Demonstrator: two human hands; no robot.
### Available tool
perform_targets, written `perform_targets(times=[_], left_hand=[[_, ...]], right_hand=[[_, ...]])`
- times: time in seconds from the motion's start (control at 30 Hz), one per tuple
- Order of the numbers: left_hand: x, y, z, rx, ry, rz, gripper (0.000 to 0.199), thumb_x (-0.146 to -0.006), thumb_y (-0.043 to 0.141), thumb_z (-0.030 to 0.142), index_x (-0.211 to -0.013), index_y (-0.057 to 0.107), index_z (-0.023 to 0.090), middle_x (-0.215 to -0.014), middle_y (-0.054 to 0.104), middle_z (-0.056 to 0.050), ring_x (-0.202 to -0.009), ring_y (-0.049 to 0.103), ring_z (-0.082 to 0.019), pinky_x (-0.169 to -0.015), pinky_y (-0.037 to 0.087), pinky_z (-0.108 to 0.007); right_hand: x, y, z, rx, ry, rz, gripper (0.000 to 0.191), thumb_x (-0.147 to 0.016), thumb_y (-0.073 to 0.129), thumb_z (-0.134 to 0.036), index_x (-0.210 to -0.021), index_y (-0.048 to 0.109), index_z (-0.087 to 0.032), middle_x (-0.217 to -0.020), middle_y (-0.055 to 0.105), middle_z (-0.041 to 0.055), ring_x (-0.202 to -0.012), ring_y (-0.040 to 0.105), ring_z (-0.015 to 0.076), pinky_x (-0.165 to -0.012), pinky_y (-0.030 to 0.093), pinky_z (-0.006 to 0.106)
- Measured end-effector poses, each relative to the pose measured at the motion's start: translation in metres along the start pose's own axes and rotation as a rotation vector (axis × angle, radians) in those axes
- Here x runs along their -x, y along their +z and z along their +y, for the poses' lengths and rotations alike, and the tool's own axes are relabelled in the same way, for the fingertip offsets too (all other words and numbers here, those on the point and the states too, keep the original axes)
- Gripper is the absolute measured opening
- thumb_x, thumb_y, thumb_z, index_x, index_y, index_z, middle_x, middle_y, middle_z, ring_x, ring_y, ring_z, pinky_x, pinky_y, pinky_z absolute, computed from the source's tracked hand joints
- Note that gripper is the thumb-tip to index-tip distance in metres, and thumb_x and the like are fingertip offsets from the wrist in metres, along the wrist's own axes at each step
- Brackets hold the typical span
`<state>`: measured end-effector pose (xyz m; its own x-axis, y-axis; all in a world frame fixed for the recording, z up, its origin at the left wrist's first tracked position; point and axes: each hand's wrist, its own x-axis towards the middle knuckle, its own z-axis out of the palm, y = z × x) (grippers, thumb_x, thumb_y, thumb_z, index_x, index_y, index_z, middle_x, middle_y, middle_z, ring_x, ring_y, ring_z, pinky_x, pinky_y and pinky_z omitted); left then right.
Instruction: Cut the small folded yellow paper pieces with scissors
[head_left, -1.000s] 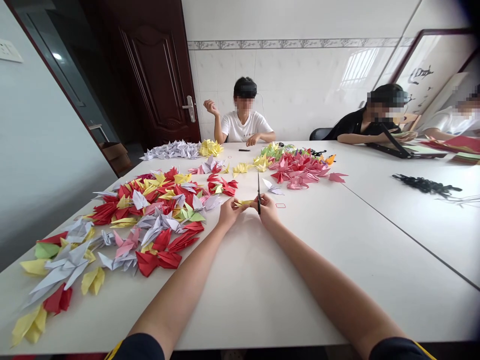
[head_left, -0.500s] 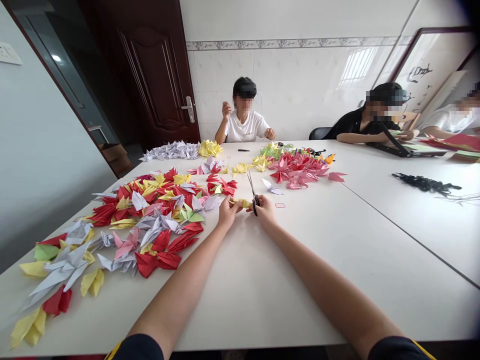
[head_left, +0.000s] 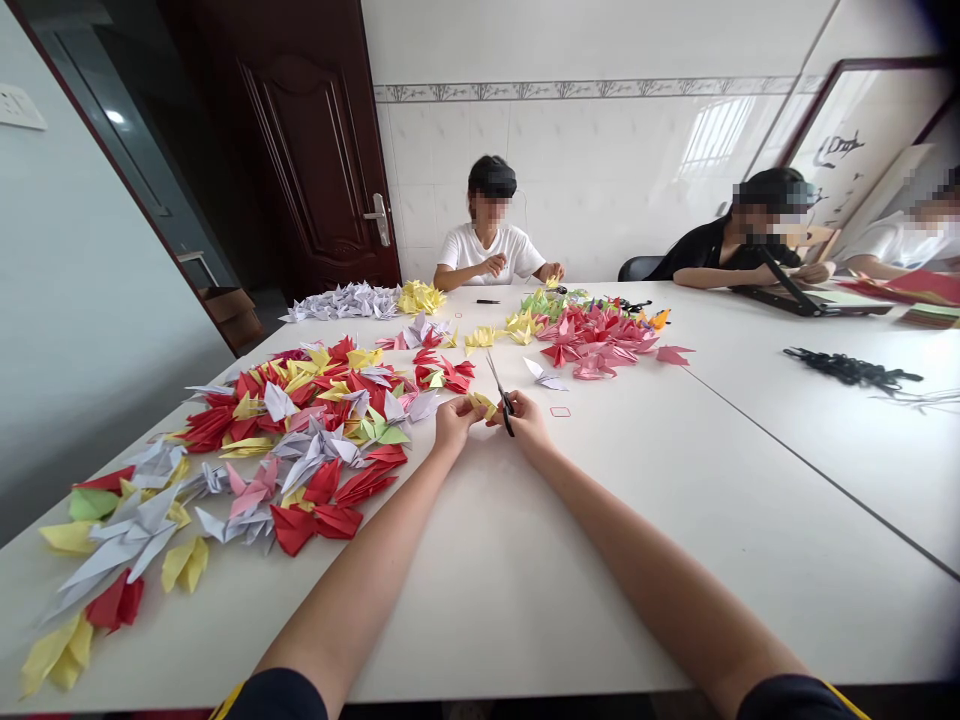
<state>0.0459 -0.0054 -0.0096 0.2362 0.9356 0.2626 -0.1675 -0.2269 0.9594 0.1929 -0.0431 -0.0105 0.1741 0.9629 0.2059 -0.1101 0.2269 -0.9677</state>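
Note:
Between my hands is a small yellow folded-paper crane point(head_left: 484, 404), pinched by the fingers of my left hand point(head_left: 454, 424). My right hand point(head_left: 527, 424) is closed on a pair of scissors point(head_left: 501, 392) with black handles, the blades pointing up and away from me. Its fingertips also touch or nearly touch the crane's right end. The scissor blades stand beside the crane, not around it. A large heap of red, yellow, white and pink paper cranes point(head_left: 300, 430) spreads to the left of my left hand. Just beyond my right hand lies a single white crane point(head_left: 545, 375).
Farther off are a pile of pink cranes point(head_left: 600, 335), a white pile point(head_left: 345, 302) and a yellow pile point(head_left: 420, 297). Black cords point(head_left: 851, 368) lie on the right tabletop. A person in white point(head_left: 487, 245) sits opposite; a person in black point(head_left: 720, 250) sits near a paper cutter point(head_left: 802, 290).
The yellow crane is now tilted in my fingers, and the scissors have shifted slightly left. Across the table, the person in white has lowered a raised hand.

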Motion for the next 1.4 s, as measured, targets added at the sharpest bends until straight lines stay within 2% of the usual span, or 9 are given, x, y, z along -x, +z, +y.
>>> perform_targets(times=[0.17,0.3,0.5,0.77,0.87,1.07,1.2,1.4], left_hand=[[-0.001,-0.002,-0.005,-0.141,0.052,0.061,0.029,-0.065,0.079,0.041,-0.07,0.067,0.015,-0.071,0.069,-0.003,-0.068,0.064,-0.016,-0.067,0.05,-0.027],[-0.001,0.0,-0.008,-0.198,0.093,0.063,0.029,-0.066,0.078,0.041,-0.065,0.063,0.016,-0.065,0.066,-0.002,-0.064,0.061,-0.015,-0.062,0.049,-0.025],[-0.002,0.001,-0.006,-0.089,0.043,0.02,0.028,-0.066,0.077,0.039,-0.071,0.064,0.015,-0.072,0.068,-0.003,-0.067,0.063,-0.015,-0.066,0.052,-0.027],[-0.001,0.002,-0.002,-0.047,0.019,0.018,0.026,-0.067,0.076,0.038,-0.072,0.064,0.015,-0.073,0.07,-0.005,-0.067,0.065,-0.017,-0.069,0.055,-0.031],[-0.001,0.0,-0.002,-0.026,0.016,-0.012,0.026,-0.067,0.077,0.037,-0.078,0.066,0.015,-0.079,0.072,-0.006,-0.07,0.067,-0.018,-0.07,0.055,-0.031],[-0.001,0.0,-0.005,-0.031,-0.01,-0.124,0.041,-0.058,0.085,0.033,-0.091,0.069,0.015,-0.089,0.074,-0.009,-0.079,0.069,-0.022,-0.072,0.054,-0.031],[-0.001,0.001,-0.004,-0.013,-0.034,-0.093,0.043,-0.055,0.086,0.034,-0.09,0.071,0.015,-0.087,0.075,-0.008,-0.08,0.069,-0.022,-0.074,0.054,-0.033],[-0.003,-0.001,-0.006,0.025,-0.075,0.001,0.039,-0.052,0.086,0.034,-0.083,0.073,0.015,-0.08,0.075,-0.006,-0.075,0.069,-0.022,-0.074,0.053,-0.034]], right_hand=[[0.001,-0.001,-0.003,0.008,0.029,0.02,0.034,-0.06,0.08,-0.038,-0.073,0.053,-0.022,-0.065,0.062,-0.0022,-0.061,0.062,0.0173,-0.058,0.044,0.028],[0.002,0.0,-0.003,0.0,0.06,-0.028,0.045,-0.056,0.085,-0.044,-0.071,0.049,-0.022,-0.066,0.065,0.0003,-0.064,0.065,0.0203,-0.059,0.045,0.029],[0.001,-0.001,-0.002,0.065,0.062,-0.023,0.043,-0.056,0.082,-0.045,-0.071,0.05,-0.021,-0.063,0.064,-0.0004,-0.055,0.056,0.0147,-0.052,0.038,0.026],[-0.004,-0.003,0.008,0.158,-0.01,0.021,0.041,-0.057,0.078,-0.045,-0.069,0.046,-0.023,-0.06,0.06,-0.0014,-0.056,0.054,0.0153,-0.051,0.037,0.026],[-0.005,-0.003,0.012,0.201,-0.038,0.041,0.038,-0.058,0.076,-0.043,-0.067,0.046,-0.023,-0.058,0.058,-0.0026,-0.055,0.052,0.0148,-0.05,0.036,0.026],[-0.004,-0.004,0.01,0.185,-0.052,0.037,0.029,-0.059,0.071,-0.032,-0.066,0.045,-0.022,-0.057,0.056,-0.0037,-0.053,0.044,0.012,-0.049,0.032,0.025],[-0.004,-0.004,0.008,0.132,-0.031,0.006,0.03,-0.059,0.072,-0.032,-0.067,0.045,-0.022,-0.059,0.057,-0.0034,-0.052,0.044,0.0115,-0.05,0.032,0.025],[-0.005,-0.008,0.007,0.071,0.05,-0.088,0.034,-0.058,0.078,-0.035,-0.072,0.051,-0.021,-0.061,0.062,-0.0024,-0.054,0.053,0.0134,-0.054,0.04,0.026]])
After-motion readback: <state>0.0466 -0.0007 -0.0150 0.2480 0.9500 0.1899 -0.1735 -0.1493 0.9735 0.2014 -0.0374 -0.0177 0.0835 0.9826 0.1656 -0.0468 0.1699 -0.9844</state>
